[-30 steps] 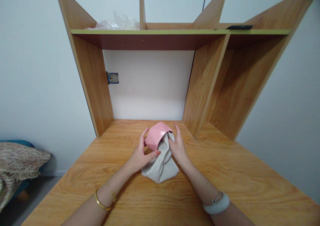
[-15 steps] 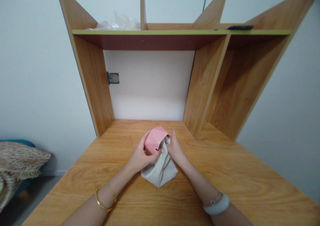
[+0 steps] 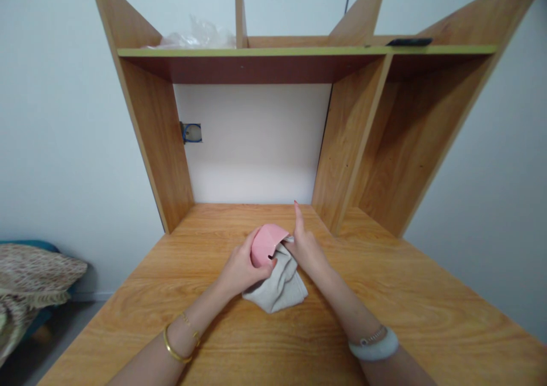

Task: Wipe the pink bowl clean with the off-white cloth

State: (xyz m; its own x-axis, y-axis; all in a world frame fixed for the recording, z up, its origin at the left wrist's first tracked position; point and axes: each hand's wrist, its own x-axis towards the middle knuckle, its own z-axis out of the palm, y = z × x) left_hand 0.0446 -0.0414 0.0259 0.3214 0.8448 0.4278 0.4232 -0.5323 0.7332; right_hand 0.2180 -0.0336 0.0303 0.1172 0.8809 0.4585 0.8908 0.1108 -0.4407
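Observation:
My left hand [image 3: 244, 267] wraps round a glossy pink faceted bowl [image 3: 265, 242], with the thumb at its rim beside a small dark notch. The bowl is tipped on its side, its mouth facing right and toward me. A light grey cloth [image 3: 277, 286] is bunched into the mouth and hangs down below it onto the desk. At the mouth, my right hand [image 3: 308, 250] has its fingers pushed in with the cloth, and its thumb sticks up. Those fingertips are hidden by the bowl and the cloth.
The wooden desk [image 3: 205, 352] lies beneath, with a wooden shelf unit [image 3: 354, 163] behind. A clear plastic bag [image 3: 199, 35] and a flat black object [image 3: 409, 42] rest on the upper shelf. An open wall socket box [image 3: 192, 133] shows at the back. A patterned blanket [image 3: 38, 272] is at far left.
My right thumb has risen and the right hand has turned slightly at the bowl's mouth. The bowl has shifted a little right and down, and the cloth's hanging folds have changed shape.

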